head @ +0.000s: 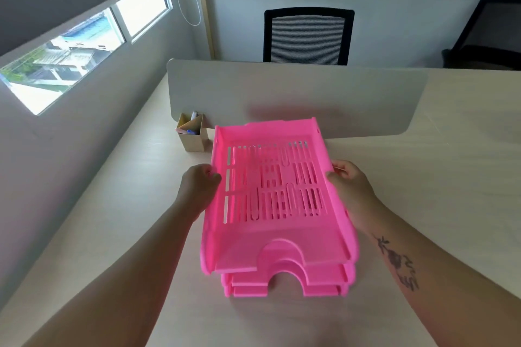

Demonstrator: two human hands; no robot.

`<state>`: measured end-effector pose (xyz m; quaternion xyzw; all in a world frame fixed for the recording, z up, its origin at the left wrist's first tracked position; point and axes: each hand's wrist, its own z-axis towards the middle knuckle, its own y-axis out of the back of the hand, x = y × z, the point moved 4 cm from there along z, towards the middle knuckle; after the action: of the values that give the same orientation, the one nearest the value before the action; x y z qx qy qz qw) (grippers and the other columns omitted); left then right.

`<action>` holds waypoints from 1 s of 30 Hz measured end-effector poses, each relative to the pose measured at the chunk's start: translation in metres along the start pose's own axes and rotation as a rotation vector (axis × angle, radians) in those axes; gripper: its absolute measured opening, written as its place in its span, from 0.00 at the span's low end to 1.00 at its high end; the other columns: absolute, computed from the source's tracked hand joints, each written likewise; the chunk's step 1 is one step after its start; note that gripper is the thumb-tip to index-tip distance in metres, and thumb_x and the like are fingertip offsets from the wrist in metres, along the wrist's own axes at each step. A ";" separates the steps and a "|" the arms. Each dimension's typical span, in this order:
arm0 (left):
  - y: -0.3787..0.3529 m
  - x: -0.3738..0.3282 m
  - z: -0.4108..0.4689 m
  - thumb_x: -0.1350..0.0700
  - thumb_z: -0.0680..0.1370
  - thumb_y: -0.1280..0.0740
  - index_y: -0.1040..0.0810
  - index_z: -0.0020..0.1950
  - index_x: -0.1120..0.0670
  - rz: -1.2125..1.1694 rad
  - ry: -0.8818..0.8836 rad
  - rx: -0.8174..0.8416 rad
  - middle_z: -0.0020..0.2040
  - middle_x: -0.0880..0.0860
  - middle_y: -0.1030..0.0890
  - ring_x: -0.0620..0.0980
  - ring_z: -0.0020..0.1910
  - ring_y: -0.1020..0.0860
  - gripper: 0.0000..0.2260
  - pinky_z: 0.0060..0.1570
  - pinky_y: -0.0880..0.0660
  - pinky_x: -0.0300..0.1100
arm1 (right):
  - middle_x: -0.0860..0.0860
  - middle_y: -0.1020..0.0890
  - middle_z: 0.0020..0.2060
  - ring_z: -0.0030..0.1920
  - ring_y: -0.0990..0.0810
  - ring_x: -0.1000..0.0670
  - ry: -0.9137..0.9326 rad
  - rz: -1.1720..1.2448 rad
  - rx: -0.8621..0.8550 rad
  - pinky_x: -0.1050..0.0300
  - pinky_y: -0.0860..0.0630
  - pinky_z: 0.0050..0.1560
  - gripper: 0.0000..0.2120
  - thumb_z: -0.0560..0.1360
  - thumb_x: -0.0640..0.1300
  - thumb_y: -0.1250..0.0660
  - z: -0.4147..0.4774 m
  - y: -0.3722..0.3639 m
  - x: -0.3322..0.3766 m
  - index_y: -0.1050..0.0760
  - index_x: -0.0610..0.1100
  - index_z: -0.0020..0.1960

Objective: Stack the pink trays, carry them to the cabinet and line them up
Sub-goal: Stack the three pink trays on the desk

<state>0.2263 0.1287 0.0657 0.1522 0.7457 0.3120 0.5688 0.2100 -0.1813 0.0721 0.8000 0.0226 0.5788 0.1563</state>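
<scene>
— On the desk (112, 220), at six o'clock from the divider panel (296, 98), what sits there?
— A stack of pink trays (279, 236), no readable label or brand.
— And the hands?
— The left hand (197, 189) pinches the top tray's left rim; the right hand (349, 183) clasps its right rim.
— Anything else?
— A pen box (193, 136) at ten o'clock.

Your left hand (197, 186) and right hand (351, 183) gripped the top pink tray (270, 231) on the stack above the desk (437, 177).
</scene>
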 end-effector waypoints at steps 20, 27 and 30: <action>-0.038 0.006 -0.002 0.62 0.77 0.42 0.28 0.37 0.64 0.029 -0.018 0.080 0.34 0.64 0.25 0.52 0.30 0.31 0.10 0.31 0.33 0.44 | 0.46 0.22 0.56 0.45 0.22 0.50 -0.035 -0.174 -0.026 0.59 0.29 0.36 0.17 0.80 0.36 0.44 0.005 0.013 -0.032 0.32 0.42 0.67; -0.039 0.001 -0.017 0.52 0.83 0.44 0.19 0.56 0.57 -0.191 -0.012 0.152 0.47 0.61 0.16 0.64 0.47 0.18 0.15 0.49 0.20 0.61 | 0.49 0.24 0.63 0.58 0.24 0.49 -0.006 -0.151 0.034 0.54 0.29 0.55 0.20 0.83 0.46 0.45 0.001 0.014 -0.039 0.36 0.47 0.75; -0.042 0.011 -0.031 0.48 0.84 0.48 0.19 0.54 0.53 -0.361 0.099 0.234 0.49 0.59 0.16 0.60 0.49 0.17 0.19 0.53 0.21 0.60 | 0.49 0.23 0.64 0.57 0.24 0.50 0.002 -0.130 0.049 0.56 0.28 0.54 0.21 0.83 0.46 0.45 0.000 0.015 -0.038 0.36 0.48 0.75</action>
<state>0.1989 0.0938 0.0355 0.0657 0.8188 0.1235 0.5568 0.1948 -0.2041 0.0415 0.8000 0.0885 0.5674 0.1739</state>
